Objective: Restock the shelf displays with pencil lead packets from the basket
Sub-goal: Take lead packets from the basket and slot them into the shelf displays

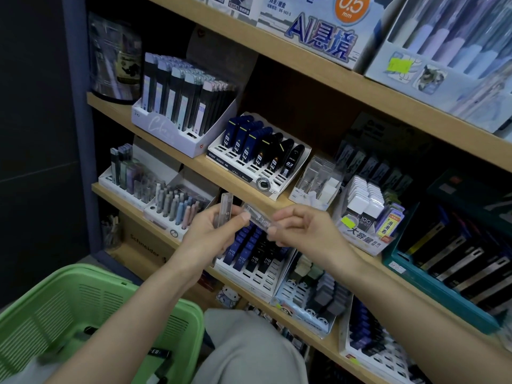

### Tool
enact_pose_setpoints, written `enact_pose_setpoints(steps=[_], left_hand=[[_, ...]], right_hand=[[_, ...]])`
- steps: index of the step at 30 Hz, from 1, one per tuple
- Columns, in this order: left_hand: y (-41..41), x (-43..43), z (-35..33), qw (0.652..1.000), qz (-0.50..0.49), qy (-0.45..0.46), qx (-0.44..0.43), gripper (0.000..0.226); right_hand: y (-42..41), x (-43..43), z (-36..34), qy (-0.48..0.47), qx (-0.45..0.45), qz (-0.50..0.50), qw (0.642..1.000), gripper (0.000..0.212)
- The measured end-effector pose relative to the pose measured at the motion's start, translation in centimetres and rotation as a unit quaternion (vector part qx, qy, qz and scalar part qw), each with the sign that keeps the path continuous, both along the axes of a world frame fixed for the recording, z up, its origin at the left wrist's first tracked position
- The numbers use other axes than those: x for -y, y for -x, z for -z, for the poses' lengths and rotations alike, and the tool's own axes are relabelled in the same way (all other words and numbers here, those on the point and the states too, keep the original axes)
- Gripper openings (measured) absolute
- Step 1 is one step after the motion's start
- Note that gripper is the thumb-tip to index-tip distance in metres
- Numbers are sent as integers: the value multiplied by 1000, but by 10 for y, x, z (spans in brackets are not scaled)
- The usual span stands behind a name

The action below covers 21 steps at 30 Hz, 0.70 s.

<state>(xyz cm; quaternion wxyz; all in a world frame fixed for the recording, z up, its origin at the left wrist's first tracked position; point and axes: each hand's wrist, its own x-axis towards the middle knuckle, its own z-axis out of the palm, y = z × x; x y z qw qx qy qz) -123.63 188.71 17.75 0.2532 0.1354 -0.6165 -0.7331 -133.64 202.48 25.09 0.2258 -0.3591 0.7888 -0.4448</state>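
Both clear tubes see-thru and blurred, labels unreadable. Left grip (pixel 210 234) pinches first tube (pixel 225 207): approx. upright, lower part hidden by fingers. Right grip (pixel 302 231) pinches second tube (pixel 256 217): slanted, far end up-left. Both in front of HB display (pixel 249 275). Green basket (pixel 83 273) near left, cut off.

Teal crate (pixel 432 291), brown cardboard box (pixel 144 246)

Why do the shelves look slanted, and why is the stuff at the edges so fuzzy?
Head view: the wide-angle camera looks tilted, so the wooden shelves run diagonally; the pen boxes top right and the green basket bottom left smear near the edges; the left side is dark; the clear packets in the left hand and right hand are see-through, so faint.
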Motion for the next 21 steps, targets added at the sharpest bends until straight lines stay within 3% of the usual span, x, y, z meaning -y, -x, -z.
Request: enact_pose_setpoints(steps=[4,10,15,21], left_hand=[[-1,2,-2,1000,0,2,-3,15],[-3,2,0,999,5,-36,27,15],[-1,0,-1,998,-13,-21,60,21],[1,-5,-3,999,-2,-19,42,16]], right_hand=[[-4,1,7,6,1,-2,1000,15],[16,-7,-19,198,-112,144,963,10],[54,-16,-31,169,-313,211,910,9],[79,-8,-37,160,-389,224,879,18]])
